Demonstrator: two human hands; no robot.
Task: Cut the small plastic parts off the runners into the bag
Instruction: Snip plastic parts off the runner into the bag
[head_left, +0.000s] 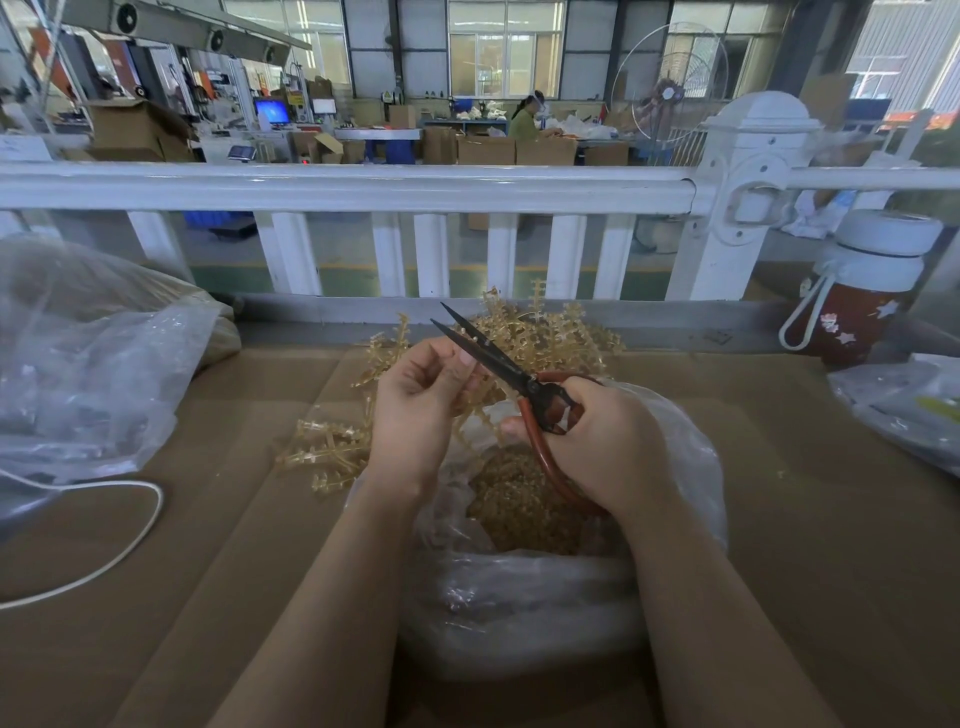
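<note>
Runner (470, 402) pinched in curled left hand (415, 395); right hand (602, 441) grips slightly parted scissors (498, 364) above bag (519, 571).

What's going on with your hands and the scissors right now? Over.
Left hand pinches runner. Right hand grips scissors, blades slightly apart. Bag open underneath. Nothing blocking.

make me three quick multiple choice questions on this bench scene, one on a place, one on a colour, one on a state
1. Where is the bottle? A far right by the railing; B inside the bag; C at the left edge.
2. What colour are the scissors' handles? A blue; B red; C yellow.
3. How do the scissors blades stand? A apart; B fully closed; C hidden in the bag.

Answers: 1 A, it stands right of the white post. 2 B, red loops show in the right hand. 3 A, the tips are spread beyond the left hand.
</note>
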